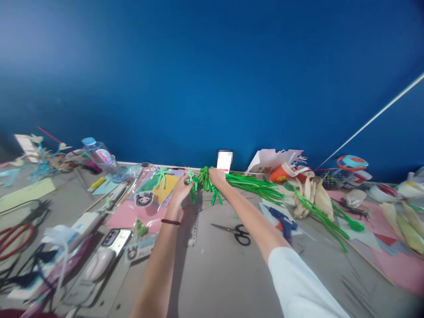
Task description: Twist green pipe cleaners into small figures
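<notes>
Both hands reach to the back of the grey table, close to the blue wall. My left hand (182,187), with a dark bead bracelet at the wrist, is closed on a small light-green fuzzy figure (191,177). Just to the right, my right hand (217,176) has its fingers closed at a darker green fuzzy figure (205,177), whose legs hang down. A bundle of green stems (256,185) lies right of this hand. Behind the hands a lit phone (225,160) leans upright. Black-handled scissors (241,234) lie nearer on the table.
To the left are a plastic bottle (103,157), a clear bag (145,198) over coloured paper, and a phone (114,240). A blue glue gun (283,223), orange paper cups (280,172), dried husks (323,201) and pink paper (394,260) lie to the right.
</notes>
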{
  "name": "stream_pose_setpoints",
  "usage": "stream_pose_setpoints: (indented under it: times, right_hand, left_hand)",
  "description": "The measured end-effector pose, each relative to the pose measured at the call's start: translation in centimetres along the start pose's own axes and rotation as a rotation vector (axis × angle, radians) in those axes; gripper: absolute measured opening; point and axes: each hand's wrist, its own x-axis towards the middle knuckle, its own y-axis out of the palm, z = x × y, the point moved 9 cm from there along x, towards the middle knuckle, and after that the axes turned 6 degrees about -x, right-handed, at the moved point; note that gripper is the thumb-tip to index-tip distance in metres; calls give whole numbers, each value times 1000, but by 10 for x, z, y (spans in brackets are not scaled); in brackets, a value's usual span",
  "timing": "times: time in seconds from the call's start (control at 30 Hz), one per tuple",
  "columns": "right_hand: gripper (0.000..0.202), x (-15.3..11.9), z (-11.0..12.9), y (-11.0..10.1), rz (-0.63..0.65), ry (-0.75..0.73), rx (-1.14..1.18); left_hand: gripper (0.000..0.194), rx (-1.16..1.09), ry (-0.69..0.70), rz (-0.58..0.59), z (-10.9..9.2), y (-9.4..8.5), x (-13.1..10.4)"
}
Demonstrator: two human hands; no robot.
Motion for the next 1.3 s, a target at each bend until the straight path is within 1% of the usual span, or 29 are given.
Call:
stream_pose_setpoints:
  times: [0.17, 0.27, 0.33, 0.43, 0.53, 0.6, 0.7, 0.77, 0.87, 1.0, 1.1, 1.17, 1.3]
  right_hand:
    - [29, -1, 2, -9, -110, -36, 68]
    - [27, -1, -2, -14, -148, -60, 111]
    - [25, 0, -6, -16, -145, -78, 139]
    - [25, 4, -13, -19, -135, -101, 176]
    - [28, 6, -19, -24, -143, -118, 192]
    - [26, 5, -21, -26, -127, -118, 177]
    - [19, 1, -24, -23, -76, -80, 113]
    - [19, -2, -24, -22, -71, -46, 57]
    - [27, -8, -9, -24, -128, -72, -16]
    - [35, -17, 30, -26, -213, -248, -95]
    - [30, -21, 52, -23, -211, -361, -145]
    - [27, -21, 57, -18, -189, -396, -169]
    - [25, -20, 57, -8, -170, -416, -189]
  left_hand:
    - [31, -65, -8, -42, 2, -4, 1]
    - [26, -124, -10, -81, 0, -8, 0]
    - [28, -173, -17, -100, -1, -10, -2]
    - [36, -243, -44, -110, -3, -10, -5]
    - [41, -400, -112, -114, 1, -7, -7]
    - [43, -497, -146, -139, 4, -8, -7]
    - [42, -511, -150, -218, 9, -16, -5]
    - [42, -495, -152, -257, 13, -20, -3]
    - [41, -436, -156, -261, 18, -22, -2]
    - [34, -298, -112, -231, 18, -19, 0]
    - [31, -200, -37, -187, 12, -13, 3]
    - [29, -141, 16, -163, 8, -9, 3]
    - [28, -36, 88, -139, 5, -4, 2]
